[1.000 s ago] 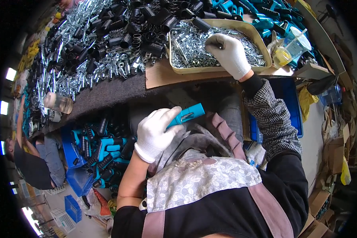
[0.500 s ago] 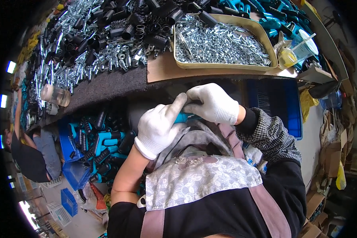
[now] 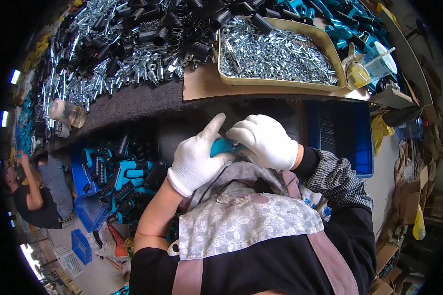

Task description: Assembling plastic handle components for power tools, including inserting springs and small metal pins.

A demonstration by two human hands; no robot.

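Note:
My left hand (image 3: 196,156), in a white knitted glove, grips a teal plastic part (image 3: 222,147) between thumb and fingers, its index finger pointing up and away from the part. Against the right end of that part, my right hand (image 3: 265,140), gloved the same way, has its fingers curled in. Whatever its fingertips pinch is hidden behind the glove. Both hands are above my lap, just in front of the bench edge, over a grey patterned apron (image 3: 251,219).
A cream tray (image 3: 280,86) of small metal parts rests on cardboard on the bench. Loose springs, black sleeves and metal pins pile up to its left. Blue bins (image 3: 364,147) stand below, with teal-and-black handles (image 3: 128,177) heaped at left. Another person (image 3: 34,196) sits far left.
My left index finger has lifted away from the right hand, showing more of the teal part. My right hand has turned with its fingers curled over. The person at far left has moved an arm.

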